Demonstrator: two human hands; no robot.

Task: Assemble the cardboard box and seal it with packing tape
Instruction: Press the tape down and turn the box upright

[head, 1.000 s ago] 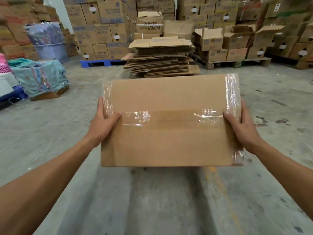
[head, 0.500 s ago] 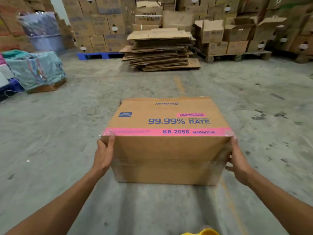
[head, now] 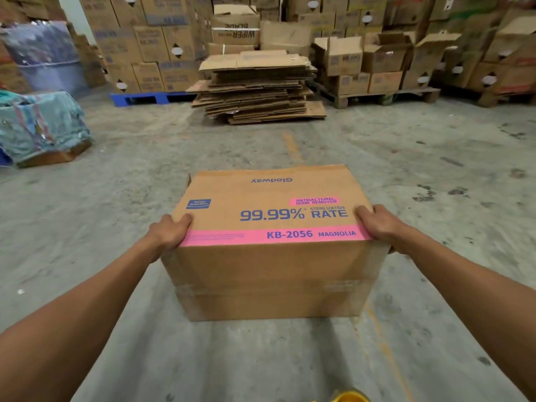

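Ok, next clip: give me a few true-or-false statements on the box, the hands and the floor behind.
1. Both hands grip the cardboard box, left hand and right hand on opposite sides. True.
2. The box's upward face is blank. False: it carries print and a pink band reading KB-2056.
3. Clear tape runs across the face nearest the camera. True.
4. The flattened cardboard stack touches the box. False: it lies well behind it, across bare floor.

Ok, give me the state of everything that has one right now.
Box: on the floor, printed side up, taped face toward camera.
Tape: clear strip across the near face.
Left hand: gripping the box's left top edge.
Right hand: gripping its right top edge.
Flat cardboard: stacked, unfolded.
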